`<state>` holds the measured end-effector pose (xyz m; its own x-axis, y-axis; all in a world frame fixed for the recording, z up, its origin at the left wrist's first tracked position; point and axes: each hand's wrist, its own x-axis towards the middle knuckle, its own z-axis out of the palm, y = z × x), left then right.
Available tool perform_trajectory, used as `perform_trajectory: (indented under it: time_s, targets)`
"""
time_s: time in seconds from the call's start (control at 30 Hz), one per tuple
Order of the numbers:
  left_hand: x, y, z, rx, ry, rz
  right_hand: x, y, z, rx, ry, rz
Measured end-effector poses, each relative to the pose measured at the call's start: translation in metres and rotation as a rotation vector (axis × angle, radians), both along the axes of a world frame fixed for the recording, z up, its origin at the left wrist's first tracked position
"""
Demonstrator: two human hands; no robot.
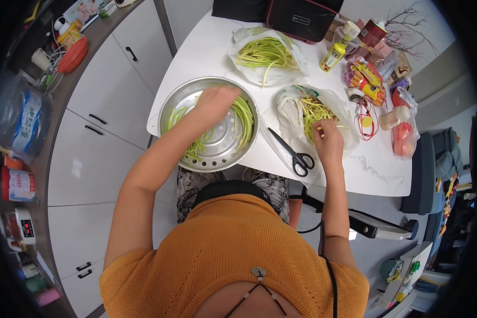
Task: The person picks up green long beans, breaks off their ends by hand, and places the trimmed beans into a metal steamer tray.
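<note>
A round metal basin (161, 119) with a perforated tray inside stands at the table's left. Long green stems, probably garlic scapes (244, 123), curve along its right side, and more lie at its left. Above the basin's far part, my left hand (217, 104) is closed, fingers curled down at the scapes' far ends; what it grips is hidden. My right hand (328, 139) is pinched over an open plastic bag (289, 114) of yellowish-green stem pieces (314, 112); I cannot make out what is between its fingertips. Black-handled scissors (294, 156) lie between basin and bag.
Behind them, another plastic bag (297, 58) holds more green scapes. A yellow bottle (332, 56), snack packages (367, 82) and a bag of round reddish things (404, 140) line the right side. A black box (302, 21) stands at the back; white cabinets (90, 164) are left.
</note>
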<state>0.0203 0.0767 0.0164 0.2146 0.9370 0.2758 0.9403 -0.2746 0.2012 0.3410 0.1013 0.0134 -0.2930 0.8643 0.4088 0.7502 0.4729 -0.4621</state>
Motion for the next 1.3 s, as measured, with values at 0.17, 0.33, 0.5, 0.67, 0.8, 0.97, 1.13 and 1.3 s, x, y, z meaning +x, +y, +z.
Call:
perform_trajectory:
  time_s: [0.17,0.33,0.5,0.67,0.8,0.97,1.13,1.3]
  targets:
    - [-0.007,-0.020,0.033,0.066,-0.172,0.109,-0.010,-0.012,0.004,-0.084,0.164,0.056]
    - [-0.011,-0.043,0.056,0.137,-0.425,0.165,-0.016,-0.020,0.011,-0.113,0.288,0.142]
    - [0.004,-0.055,0.069,0.150,-0.624,0.178,-0.025,-0.021,0.023,-0.373,0.557,0.281]
    - [0.016,-0.057,0.073,0.092,-0.806,0.174,-0.033,-0.027,0.044,-0.788,0.844,0.499]
    - [0.021,-0.058,0.068,0.015,-0.858,0.156,-0.036,-0.030,0.045,-0.938,0.934,0.541]
    - [0.028,-0.059,0.058,-0.028,-0.869,0.123,-0.036,-0.029,0.032,-0.977,0.998,0.611]
    - [0.039,-0.063,0.055,-0.107,-0.851,0.108,-0.045,-0.032,0.035,-0.869,1.121,0.713]
    - [0.044,-0.066,0.056,-0.141,-0.790,0.060,-0.052,-0.035,0.041,-0.779,1.067,0.748]
